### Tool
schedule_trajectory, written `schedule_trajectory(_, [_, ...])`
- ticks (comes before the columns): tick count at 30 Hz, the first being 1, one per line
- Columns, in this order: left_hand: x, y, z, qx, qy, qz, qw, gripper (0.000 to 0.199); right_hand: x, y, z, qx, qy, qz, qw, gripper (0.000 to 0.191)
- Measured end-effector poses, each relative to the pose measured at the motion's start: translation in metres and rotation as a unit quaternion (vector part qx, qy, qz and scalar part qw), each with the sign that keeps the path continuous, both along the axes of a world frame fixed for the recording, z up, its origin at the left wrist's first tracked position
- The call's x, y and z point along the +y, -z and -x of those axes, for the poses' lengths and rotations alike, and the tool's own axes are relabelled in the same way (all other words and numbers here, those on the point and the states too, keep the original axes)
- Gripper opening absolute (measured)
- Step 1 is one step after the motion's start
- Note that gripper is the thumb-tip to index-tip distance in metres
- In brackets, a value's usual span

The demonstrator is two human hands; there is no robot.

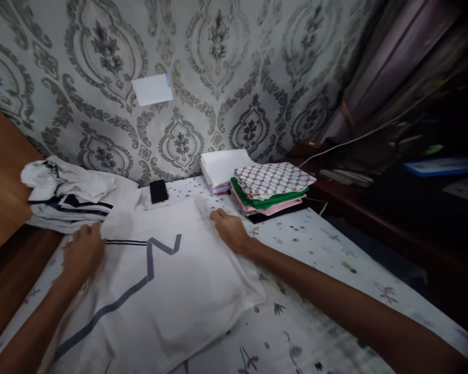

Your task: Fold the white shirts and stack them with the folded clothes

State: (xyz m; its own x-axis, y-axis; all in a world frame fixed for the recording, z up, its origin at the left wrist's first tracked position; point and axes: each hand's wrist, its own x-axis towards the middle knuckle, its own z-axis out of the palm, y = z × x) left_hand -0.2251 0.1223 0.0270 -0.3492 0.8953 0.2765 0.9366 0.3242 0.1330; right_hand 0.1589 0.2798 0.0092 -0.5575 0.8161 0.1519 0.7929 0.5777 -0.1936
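Note:
A white garment (187,280) with dark striped bands lies spread across the middle of the bed, partly folded and wrinkled; its exact cut is hard to make out. My right hand (230,230) grips its upper right edge, fingers closed on the cloth. At the opposite edge my left hand (85,248) is closed with its fingers curled over the fabric; the fingertips are partly hidden. Just beyond my left hand sits a loose heap of white clothes (78,192) with dark stripes.
Folded cloths, including a red-patterned one (273,179) and a green one (263,200), are stacked beyond my right hand. Behind them is a white folded pile (224,165). A black phone (158,191) lies near the patterned wall (179,52). Wooden furniture (2,182) stands at left.

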Motion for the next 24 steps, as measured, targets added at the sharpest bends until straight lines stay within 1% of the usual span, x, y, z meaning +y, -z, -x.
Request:
schedule_trajectory(1, [0.015, -0.004, -0.019, 0.014, 0.017, -0.004, 1.0, 0.03, -0.004, 0.001, 0.001, -0.018, -0.017, -0.003, 1.0, 0.039])
schedule_trajectory(2, [0.032, -0.006, -0.04, 0.005, 0.041, -0.003, 0.999, 0.031, -0.007, 0.002, 0.002, -0.029, -0.029, -0.004, 0.999, 0.04])
schedule_trajectory(4, [0.07, -0.006, -0.084, -0.068, 0.152, 0.023, 0.986, 0.033, -0.009, 0.004, 0.002, -0.032, -0.037, 0.0, 0.999, 0.039])
schedule_trajectory(5, [0.089, -0.005, -0.105, -0.082, 0.193, 0.041, 0.977, 0.033, -0.009, 0.005, 0.001, -0.027, -0.036, 0.004, 0.999, 0.039])
schedule_trajectory(6, [0.108, -0.003, -0.125, -0.083, 0.219, 0.049, 0.971, 0.036, -0.008, 0.005, 0.0, -0.02, -0.033, 0.008, 0.999, 0.038])
schedule_trajectory(7, [0.125, -0.001, -0.142, -0.075, 0.234, 0.063, 0.967, 0.043, -0.008, 0.005, -0.002, -0.013, -0.03, 0.012, 0.999, 0.037])
schedule_trajectory(9, [0.157, 0.002, -0.169, -0.072, 0.213, 0.095, 0.97, 0.055, -0.006, 0.005, -0.006, 0.006, -0.023, 0.021, 0.999, 0.037])
schedule_trajectory(10, [0.17, 0.002, -0.178, -0.088, 0.197, 0.106, 0.971, 0.057, -0.005, 0.005, -0.008, 0.023, -0.02, 0.027, 0.999, 0.036])
schedule_trajectory(12, [0.195, 0.001, -0.187, -0.141, 0.169, 0.112, 0.969, 0.049, 0.001, 0.007, -0.013, 0.083, -0.011, 0.042, 0.996, 0.034])
schedule_trajectory(14, [0.216, -0.002, -0.188, -0.193, 0.158, 0.11, 0.962, 0.029, 0.011, 0.01, -0.017, 0.183, 0.007, 0.065, 0.981, 0.031])
schedule_trajectory(16, [0.235, -0.003, -0.188, -0.234, 0.15, 0.114, 0.954, 0.012, 0.025, 0.015, -0.021, 0.305, 0.05, 0.115, 0.944, 0.027])
schedule_trajectory(18, [0.249, 0.0, -0.189, -0.289, 0.135, 0.115, 0.941, 0.008, 0.039, 0.021, -0.026, 0.391, 0.107, 0.171, 0.898, 0.025])
schedule_trajectory(19, [0.255, 0.003, -0.191, -0.317, 0.124, 0.112, 0.933, 0.008, 0.044, 0.024, -0.028, 0.414, 0.131, 0.193, 0.88, 0.024])
schedule_trajectory(20, [0.258, 0.007, -0.194, -0.344, 0.112, 0.108, 0.926, 0.007, 0.048, 0.027, -0.03, 0.424, 0.148, 0.209, 0.868, 0.023])
schedule_trajectory(22, [0.261, 0.014, -0.199, -0.389, 0.093, 0.097, 0.911, 0.006, 0.049, 0.032, -0.035, 0.427, 0.165, 0.234, 0.858, 0.023])
schedule_trajectory(24, [0.259, 0.019, -0.201, -0.425, 0.086, 0.08, 0.897, 0.008, 0.041, 0.034, -0.042, 0.433, 0.171, 0.259, 0.847, 0.025])
